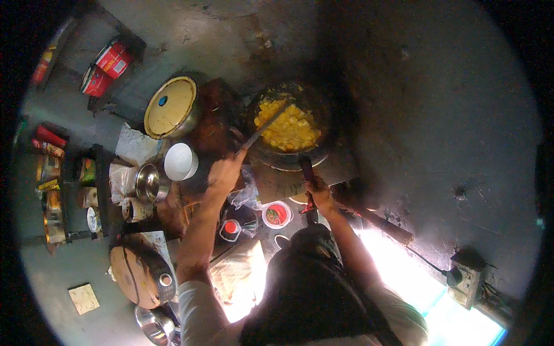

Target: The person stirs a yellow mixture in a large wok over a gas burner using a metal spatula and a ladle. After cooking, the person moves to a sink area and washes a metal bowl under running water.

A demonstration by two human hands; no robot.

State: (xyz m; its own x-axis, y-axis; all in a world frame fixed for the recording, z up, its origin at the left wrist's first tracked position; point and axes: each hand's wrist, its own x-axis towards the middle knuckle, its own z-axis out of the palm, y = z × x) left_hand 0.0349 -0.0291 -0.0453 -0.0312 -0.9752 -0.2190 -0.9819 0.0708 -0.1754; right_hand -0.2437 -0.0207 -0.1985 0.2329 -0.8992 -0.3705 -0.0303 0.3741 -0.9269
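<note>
Left fingers (236, 158) grip a slender utensil (266, 126) across lumpy yellow food (295, 132).

Red package (112, 60), upper left: pale lettering (117, 53), small white label (120, 67); print elsewhere too small.

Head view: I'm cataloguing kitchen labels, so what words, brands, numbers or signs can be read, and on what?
Red box, upper left shelf: pale lettering, partly legible; I don't copy printed wording.
Packets, left shelves: any print is too small or blurred to read.
Dark panel with a pale circle, lower left: marks too small to read.
</note>
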